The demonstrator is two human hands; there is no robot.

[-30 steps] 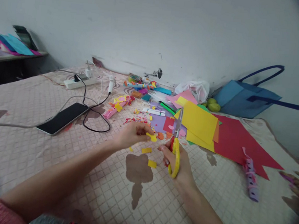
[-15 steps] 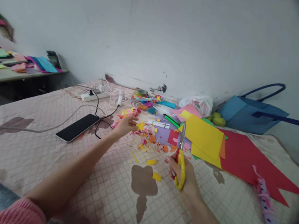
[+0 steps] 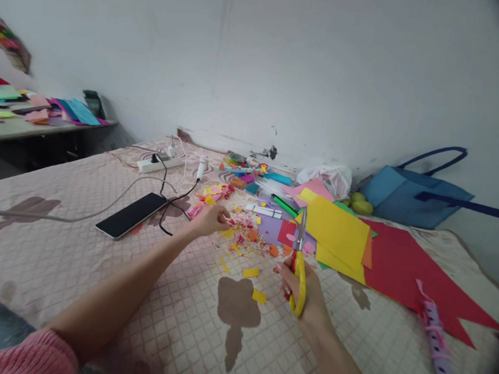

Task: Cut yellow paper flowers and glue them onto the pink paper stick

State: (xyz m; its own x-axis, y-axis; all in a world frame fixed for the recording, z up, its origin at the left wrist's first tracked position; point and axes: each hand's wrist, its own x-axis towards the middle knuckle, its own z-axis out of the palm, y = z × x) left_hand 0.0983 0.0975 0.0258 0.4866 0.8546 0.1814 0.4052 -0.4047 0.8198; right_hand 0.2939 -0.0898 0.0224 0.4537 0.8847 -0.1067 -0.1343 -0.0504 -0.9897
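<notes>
Head view: two yellow pieces [image 3: 260, 296] lie nearest, between the forearms. To their right, the right hand [image 3: 307, 294] is closed around the scissors [image 3: 299, 284], blades pointing far. Farther left, the left hand [image 3: 210, 220] bends its fingers at the paper scraps [image 3: 251, 235]; whether it grips any, I cannot tell. Far right sits a blue bag [image 3: 415, 195].
</notes>
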